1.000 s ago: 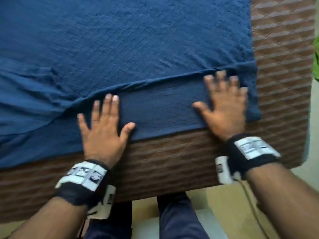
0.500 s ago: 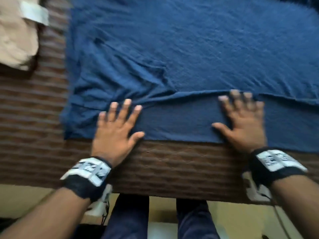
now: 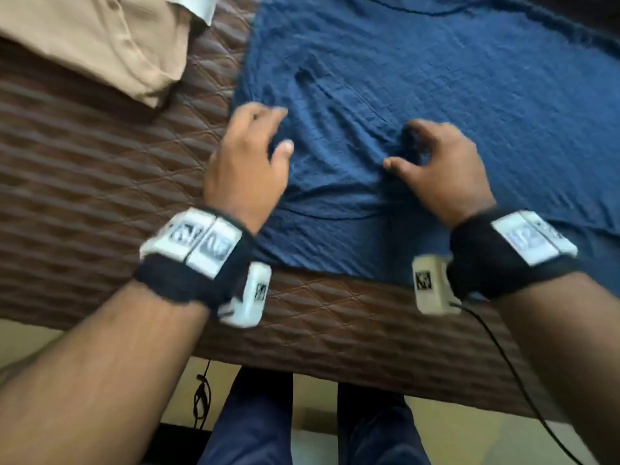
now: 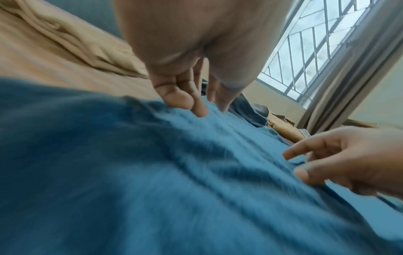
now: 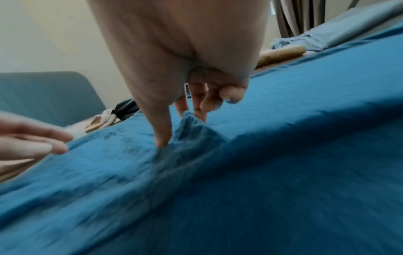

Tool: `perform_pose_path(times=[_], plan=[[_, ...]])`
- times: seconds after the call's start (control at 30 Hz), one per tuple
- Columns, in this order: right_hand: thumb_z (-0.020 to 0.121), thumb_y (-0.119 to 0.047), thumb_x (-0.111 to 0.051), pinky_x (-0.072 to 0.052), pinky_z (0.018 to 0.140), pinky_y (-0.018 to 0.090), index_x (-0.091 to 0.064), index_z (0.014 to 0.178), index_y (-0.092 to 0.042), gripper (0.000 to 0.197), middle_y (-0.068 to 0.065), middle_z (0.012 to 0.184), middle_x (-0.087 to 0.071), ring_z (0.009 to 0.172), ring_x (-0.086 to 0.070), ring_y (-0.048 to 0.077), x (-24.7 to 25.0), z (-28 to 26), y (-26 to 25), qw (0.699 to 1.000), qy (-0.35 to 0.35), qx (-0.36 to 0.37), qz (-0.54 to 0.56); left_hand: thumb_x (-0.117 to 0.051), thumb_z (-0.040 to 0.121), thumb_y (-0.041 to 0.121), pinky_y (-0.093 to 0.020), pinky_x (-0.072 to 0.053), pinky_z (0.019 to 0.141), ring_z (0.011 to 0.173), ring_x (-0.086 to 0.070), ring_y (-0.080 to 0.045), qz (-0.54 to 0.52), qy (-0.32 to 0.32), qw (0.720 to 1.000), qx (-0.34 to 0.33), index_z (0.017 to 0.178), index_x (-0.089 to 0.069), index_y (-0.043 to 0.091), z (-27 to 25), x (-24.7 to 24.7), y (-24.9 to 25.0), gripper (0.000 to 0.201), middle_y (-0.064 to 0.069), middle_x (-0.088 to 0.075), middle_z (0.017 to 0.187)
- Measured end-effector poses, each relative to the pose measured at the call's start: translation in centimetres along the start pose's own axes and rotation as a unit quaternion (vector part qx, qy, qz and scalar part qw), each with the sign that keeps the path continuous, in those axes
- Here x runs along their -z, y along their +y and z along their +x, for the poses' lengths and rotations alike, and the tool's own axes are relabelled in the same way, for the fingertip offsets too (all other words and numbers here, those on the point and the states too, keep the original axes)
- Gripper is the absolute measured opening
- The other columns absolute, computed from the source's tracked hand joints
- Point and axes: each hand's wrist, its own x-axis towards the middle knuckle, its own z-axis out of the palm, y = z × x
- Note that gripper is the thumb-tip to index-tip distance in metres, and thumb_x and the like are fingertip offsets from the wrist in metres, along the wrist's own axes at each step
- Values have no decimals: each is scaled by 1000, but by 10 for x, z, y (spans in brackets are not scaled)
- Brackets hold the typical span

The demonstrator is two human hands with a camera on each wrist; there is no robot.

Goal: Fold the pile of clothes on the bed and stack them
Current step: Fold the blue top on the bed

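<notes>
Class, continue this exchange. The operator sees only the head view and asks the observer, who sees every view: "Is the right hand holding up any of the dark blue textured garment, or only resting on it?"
Observer: The right wrist view shows the right hand pinching a raised peak of the dark blue textured garment between thumb and fingers.
Operator: And the left hand's fingertips?
Observer: In the left wrist view the left hand points downward, its fingertips touching the cloth. Whether they grip it isn't clear.
Operator: Anything beyond the bed?
Observer: A barred window, visible only from the left wrist.
</notes>
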Motion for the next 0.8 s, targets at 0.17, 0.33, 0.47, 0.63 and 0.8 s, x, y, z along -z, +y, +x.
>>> perform_pose_path(times=[0.17,0.33,0.47,0.63,0.8], plan=[[77,-17,-81,-50,68,24,-67,106,-25,33,1,87,-59,70,-57,13,10,34,-1,993,-40,-81,75,-80,79,27,-38,-53,88,108,-63,-30,-25,-75,989,123,133,-56,17,76,-15,12,59,-10,-62,117],[77,-8,-76,-54,69,23,-70,96,-18,23,-13,75,-51,62,-60,4,21,13,1,986,9,-38,161,-72,83,-2,-31,-48,38,44,-61,-16,-231,-100,951,182,81,-46,19,70,7,28,33,-5,-54,72],[78,-4,-71,-42,72,17,-68,84,-7,7,-1,81,-53,75,-47,6,17,-53,-10,980,68,132,129,-75,77,-4,-25,-59,63,67,-68,-5,-312,-137,936,82,80,-51,17,11,48,15,32,3,-64,81],[86,-11,-59,-53,50,40,-71,94,-12,14,6,97,-61,70,-64,31,-37,-113,7,981,23,178,68,-66,78,-4,-25,-52,94,91,-66,-5,-172,-183,968,15,91,-69,18,-62,49,-41,26,13,-70,92],[89,-9,-62,-50,45,39,-72,96,-9,12,9,95,-63,67,-63,30,-54,-118,19,976,22,209,52,-64,84,-3,-26,-48,95,96,-64,-19,-6,-152,976,-154,88,-74,0,-75,42,-54,11,-3,-67,97]])
